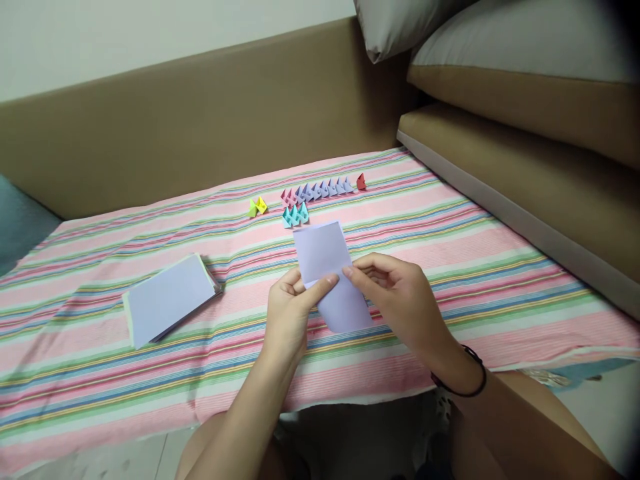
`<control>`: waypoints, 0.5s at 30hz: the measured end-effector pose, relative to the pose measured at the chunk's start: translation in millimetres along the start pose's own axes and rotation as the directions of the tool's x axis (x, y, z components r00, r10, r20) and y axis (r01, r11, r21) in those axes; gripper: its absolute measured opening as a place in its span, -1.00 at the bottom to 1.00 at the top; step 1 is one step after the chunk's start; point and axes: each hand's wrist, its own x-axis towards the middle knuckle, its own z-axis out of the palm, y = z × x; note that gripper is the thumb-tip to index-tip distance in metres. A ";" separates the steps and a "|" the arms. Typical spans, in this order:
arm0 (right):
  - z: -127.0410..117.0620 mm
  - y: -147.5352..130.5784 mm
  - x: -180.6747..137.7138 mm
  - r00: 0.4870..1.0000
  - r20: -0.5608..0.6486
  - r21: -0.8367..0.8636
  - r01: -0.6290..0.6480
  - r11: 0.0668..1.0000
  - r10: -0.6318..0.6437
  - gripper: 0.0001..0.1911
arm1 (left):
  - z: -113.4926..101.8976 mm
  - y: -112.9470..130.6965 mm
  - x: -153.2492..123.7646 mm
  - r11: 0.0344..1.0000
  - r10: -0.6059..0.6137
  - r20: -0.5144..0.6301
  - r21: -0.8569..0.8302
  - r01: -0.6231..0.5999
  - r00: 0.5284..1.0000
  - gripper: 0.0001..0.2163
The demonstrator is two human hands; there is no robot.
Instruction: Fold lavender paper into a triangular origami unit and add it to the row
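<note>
A lavender sheet of paper with a crease across its middle is held up over the striped cloth. My left hand pinches its left edge, thumb lying across the front near the crease. On the opposite edge, my right hand grips the sheet between thumb and fingers; a dark band circles that wrist. Beyond the paper stand small folded paper pieces: a lavender row, pink ones, turquoise ones, two yellow ones and a red one.
A stack of paper sheets, lavender on top, lies to the left on the striped cloth. A brown backrest runs along the back. Large cushions are piled at the right, and a blue-grey cushion sits far left.
</note>
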 end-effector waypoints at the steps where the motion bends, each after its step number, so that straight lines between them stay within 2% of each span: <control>1: -0.6 0.7 0.4 1.000 0.006 -0.008 -0.001 1.000 0.002 -0.82 | -0.2 -0.2 -0.2 1.000 0.002 0.001 0.010 -0.002 1.000 -0.71; 9: -8.5 2.5 6.3 0.997 -0.003 -0.026 -0.075 0.997 0.075 -0.80 | -5.9 5.9 3.2 0.998 0.021 -0.058 0.068 -0.017 0.998 -0.72; 15: -14.7 8.1 11.5 0.998 -0.033 -0.001 -0.059 0.998 0.059 -0.78 | -19.3 6.1 10.7 0.995 0.035 -0.084 0.093 -0.027 0.996 -0.66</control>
